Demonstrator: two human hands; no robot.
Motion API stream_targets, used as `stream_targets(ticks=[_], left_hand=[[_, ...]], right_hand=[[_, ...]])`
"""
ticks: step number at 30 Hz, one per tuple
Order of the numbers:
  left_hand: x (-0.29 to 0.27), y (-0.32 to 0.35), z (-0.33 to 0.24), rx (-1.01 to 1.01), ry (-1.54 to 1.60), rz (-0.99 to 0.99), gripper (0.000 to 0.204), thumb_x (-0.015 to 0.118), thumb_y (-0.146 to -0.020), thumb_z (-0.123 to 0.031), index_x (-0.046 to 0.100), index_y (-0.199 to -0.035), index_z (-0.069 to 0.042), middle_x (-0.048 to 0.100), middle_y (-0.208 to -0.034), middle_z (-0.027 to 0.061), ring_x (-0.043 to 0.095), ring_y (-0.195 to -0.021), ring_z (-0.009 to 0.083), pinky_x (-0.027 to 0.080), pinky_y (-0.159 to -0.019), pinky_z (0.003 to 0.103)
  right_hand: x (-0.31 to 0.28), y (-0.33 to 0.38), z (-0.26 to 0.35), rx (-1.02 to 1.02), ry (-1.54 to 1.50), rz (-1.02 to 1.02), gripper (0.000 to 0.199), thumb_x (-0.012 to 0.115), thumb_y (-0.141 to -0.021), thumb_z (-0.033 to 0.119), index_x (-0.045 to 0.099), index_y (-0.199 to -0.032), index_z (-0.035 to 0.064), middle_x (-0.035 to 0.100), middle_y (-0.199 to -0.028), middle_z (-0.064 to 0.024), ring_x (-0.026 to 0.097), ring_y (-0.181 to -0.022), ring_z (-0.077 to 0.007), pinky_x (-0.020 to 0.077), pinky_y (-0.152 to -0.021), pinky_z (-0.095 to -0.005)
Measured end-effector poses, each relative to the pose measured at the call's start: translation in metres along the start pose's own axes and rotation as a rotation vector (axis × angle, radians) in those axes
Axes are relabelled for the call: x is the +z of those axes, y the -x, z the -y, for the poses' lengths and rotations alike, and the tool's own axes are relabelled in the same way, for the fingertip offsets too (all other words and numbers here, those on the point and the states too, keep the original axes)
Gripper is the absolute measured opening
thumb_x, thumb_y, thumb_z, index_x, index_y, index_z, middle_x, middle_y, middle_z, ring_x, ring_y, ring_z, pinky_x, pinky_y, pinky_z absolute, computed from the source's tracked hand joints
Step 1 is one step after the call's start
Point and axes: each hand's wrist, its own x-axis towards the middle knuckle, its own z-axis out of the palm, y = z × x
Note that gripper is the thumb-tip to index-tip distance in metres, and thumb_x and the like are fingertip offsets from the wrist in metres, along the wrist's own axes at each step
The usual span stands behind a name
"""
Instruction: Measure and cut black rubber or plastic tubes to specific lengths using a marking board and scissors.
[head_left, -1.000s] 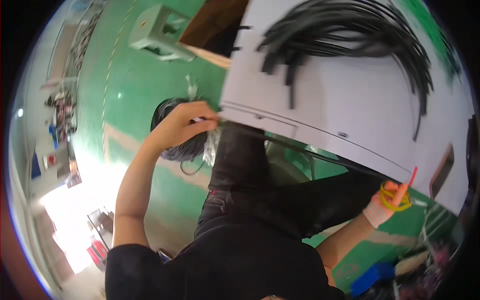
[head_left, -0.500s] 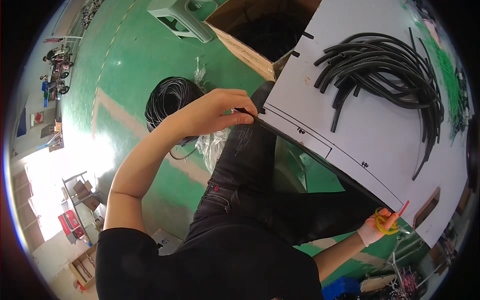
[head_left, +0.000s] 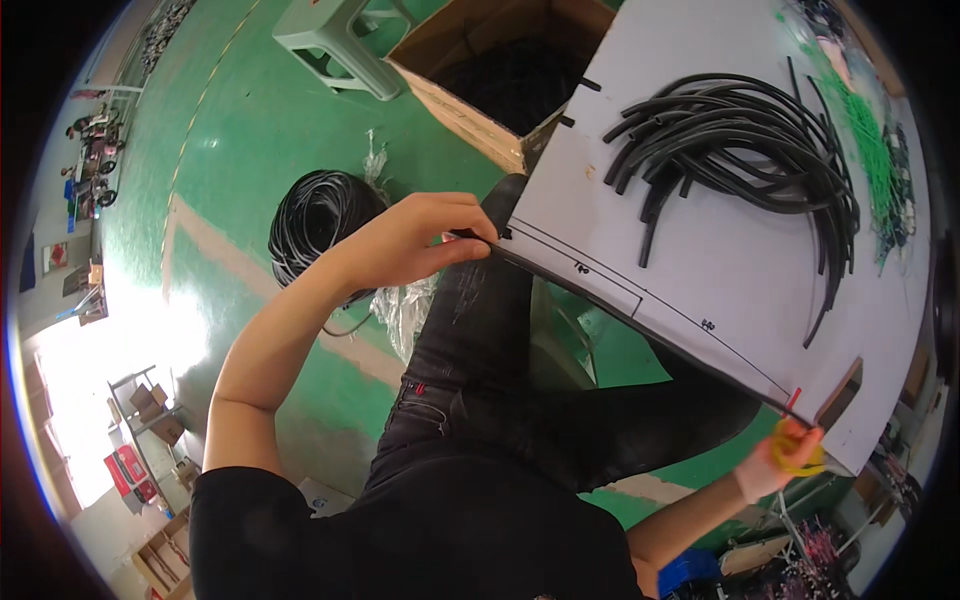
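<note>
A bundle of cut tubes [head_left: 760, 150] lies on the table [head_left: 700, 270], toward its far side. Left of the table, an open box [head_left: 500, 70] stands on the floor [head_left: 250, 130], a stool [head_left: 335, 40] beyond it. A cable coil [head_left: 315, 220] lies on the floor nearer, left of the table edge.

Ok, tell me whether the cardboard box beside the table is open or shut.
Open. The cardboard box has its flaps folded outward, and dark black material shows inside it, next to the white table.

Thin blk tube [head_left: 640, 305] taut along tabletop edge [head_left: 700, 260].
</note>
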Motion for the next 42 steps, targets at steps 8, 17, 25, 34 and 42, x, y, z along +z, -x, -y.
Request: stream_targets(ticks=[8,17,25,34,42], left_hand=[[0.014,-0.050,-0.065,-0.197,0.541,-0.251,0.018,0.057,-0.087,-0.018,0.059,-0.089,0.000,0.052,-0.072,-0.0031,0.048,-0.066,0.0033,0.040,-0.059,0.019],[0.034,-0.080,-0.072,-0.174,0.655,-0.324,0.021,0.059,-0.086,-0.022,0.060,-0.089,-0.001,0.052,-0.070,-0.0039,0.047,-0.064,0.0041,0.039,-0.058,0.018],[0.033,-0.080,-0.077,-0.148,0.627,-0.341,0.020,0.058,-0.087,-0.017,0.059,-0.092,0.002,0.057,-0.072,-0.0015,0.050,-0.064,0.0044,0.043,-0.059,0.020],[0.030,-0.080,-0.082,-0.172,0.565,-0.317,0.019,0.058,-0.088,-0.020,0.058,-0.086,-0.001,0.052,-0.073,-0.0028,0.047,-0.065,0.0039,0.041,-0.060,0.018],[0.032,-0.070,-0.080,-0.053,0.355,-0.350,0.018,0.054,-0.088,-0.012,0.061,-0.099,0.001,0.053,-0.078,-0.0008,0.044,-0.067,0.0052,0.037,-0.060,0.019]], right_hand=[[0.155,-0.085,0.074,-0.416,0.478,0.280,0.043,0.039,-0.093,0.044,0.054,-0.103,0.0045,0.049,-0.085,-0.0030,0.045,-0.068,-0.0079,0.0379,-0.060,-0.0215],[0.192,0.078,0.011,0.408,0.495,1.277,0.057,0.063,-0.079,0.047,0.048,-0.107,0.0000,0.046,-0.087,-0.0001,0.038,-0.069,-0.0068,0.0349,-0.062,-0.0199],[0.228,0.073,0.016,0.527,0.540,1.315,0.049,0.076,-0.070,0.030,0.047,-0.096,-0.0006,0.048,-0.080,-0.0040,0.040,-0.070,-0.0101,0.0388,-0.065,-0.0237],[0.231,0.072,0.008,0.498,0.504,1.280,0.030,0.071,-0.076,0.020,0.049,-0.082,0.0002,0.049,-0.065,-0.0020,0.039,-0.060,-0.0090,0.0374,-0.056,-0.0234],[0.221,0.079,0.015,0.724,0.473,0.970,0.020,0.063,-0.080,0.018,0.052,-0.081,0.0008,0.049,-0.061,-0.0017,0.046,-0.046,-0.0071,0.0357,-0.043,-0.0203]])
